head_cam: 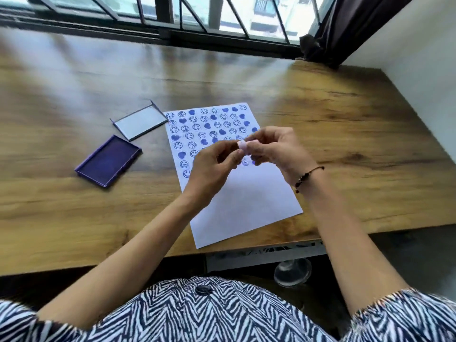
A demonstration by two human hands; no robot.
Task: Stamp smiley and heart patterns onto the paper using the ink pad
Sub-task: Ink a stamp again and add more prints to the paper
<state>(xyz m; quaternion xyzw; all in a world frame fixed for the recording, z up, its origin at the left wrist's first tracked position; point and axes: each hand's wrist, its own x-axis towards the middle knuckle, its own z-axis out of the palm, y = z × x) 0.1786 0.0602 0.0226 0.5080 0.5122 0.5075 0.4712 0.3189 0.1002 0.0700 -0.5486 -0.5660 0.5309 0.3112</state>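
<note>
A white sheet of paper (pixel 243 196) lies on the wooden table, its upper half covered with several blue smiley and heart prints. Above the paper's middle, my left hand (pixel 212 166) and my right hand (pixel 274 148) meet, both pinching a small pale pink stamp (pixel 242 146) between fingertips. The open ink pad (pixel 107 161), a purple tray with dark blue ink, rests left of the paper. My hands hide some of the prints in the lower rows.
The ink pad's lid (pixel 140 122) lies upside down between the pad and the paper's top left corner. The wooden table (pixel 345 134) ends at a window frame at the back and a white wall on the right. A dark bracelet circles my right wrist.
</note>
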